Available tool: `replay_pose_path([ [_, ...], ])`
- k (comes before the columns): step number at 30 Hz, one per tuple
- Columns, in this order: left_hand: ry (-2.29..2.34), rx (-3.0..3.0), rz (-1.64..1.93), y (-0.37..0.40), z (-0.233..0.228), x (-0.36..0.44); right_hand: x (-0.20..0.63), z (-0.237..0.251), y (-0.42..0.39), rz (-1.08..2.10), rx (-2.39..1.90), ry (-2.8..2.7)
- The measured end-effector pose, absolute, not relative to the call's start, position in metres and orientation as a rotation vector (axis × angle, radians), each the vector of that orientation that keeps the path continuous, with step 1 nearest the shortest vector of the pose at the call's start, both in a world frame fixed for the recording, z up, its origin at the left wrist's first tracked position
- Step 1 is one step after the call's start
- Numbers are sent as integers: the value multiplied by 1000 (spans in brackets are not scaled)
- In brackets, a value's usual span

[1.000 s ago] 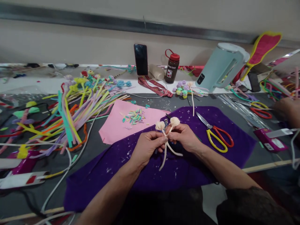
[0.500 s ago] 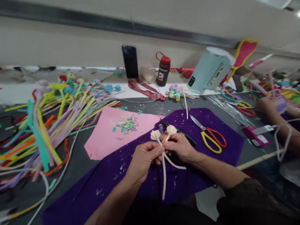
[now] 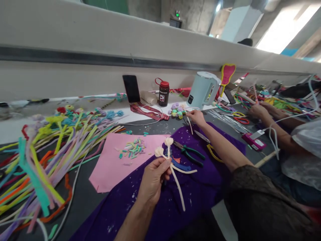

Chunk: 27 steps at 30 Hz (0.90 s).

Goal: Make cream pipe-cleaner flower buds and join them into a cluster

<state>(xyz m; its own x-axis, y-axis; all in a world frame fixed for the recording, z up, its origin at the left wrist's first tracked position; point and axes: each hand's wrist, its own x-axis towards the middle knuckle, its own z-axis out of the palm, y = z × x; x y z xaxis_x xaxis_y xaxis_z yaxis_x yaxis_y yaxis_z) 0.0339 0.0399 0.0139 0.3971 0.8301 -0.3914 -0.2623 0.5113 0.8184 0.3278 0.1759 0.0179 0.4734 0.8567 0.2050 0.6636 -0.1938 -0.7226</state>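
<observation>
My left hand [image 3: 156, 175] pinches the crossed stems of two cream pipe-cleaner flowers [image 3: 168, 142] above the purple cloth [image 3: 130, 197]; their stems hang down and to the right. Farther back, my right hand [image 3: 197, 117] reaches to a small bunch of purple, green and yellow pipe-cleaner flowers [image 3: 177, 110]. Its fingertips close on another cream pipe-cleaner flower's stem [image 3: 190, 125], whose lower end hangs toward the cloth. Green-handled pliers [image 3: 192, 154] and a blue tool [image 3: 181, 165] lie between my arms. Scissors [image 3: 201, 136] are partly hidden under my right forearm.
Short cut pieces [image 3: 134, 148] lie on a pink sheet [image 3: 102, 167]. Many pipe cleaners [image 3: 57, 157] are heaped at the left. A phone [image 3: 131, 88], bottle [image 3: 164, 93] and kettle [image 3: 203, 90] stand along the back. Another person's hands [image 3: 260, 112] work at the right.
My right hand has left the two cream flowers and moved forward to the flower bunch. My left hand alone keeps hold of them. The view has tilted upward.
</observation>
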Motion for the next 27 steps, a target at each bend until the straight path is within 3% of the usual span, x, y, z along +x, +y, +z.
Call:
replay_pose_path([
  [9,937,750,891,48,10,33,326,7,185,408,-1918,-1264],
  [12,961,758,969,49,11,32,312,23,151,535,-1774,-1256],
  [15,964,782,1016,49,12,33,278,35,93,895,-1329,-1124],
  [18,947,780,1041,47,11,34,234,37,35,1043,-1251,-1135],
  [27,966,805,1136,43,13,37,181,8,1,857,-1282,-1408],
])
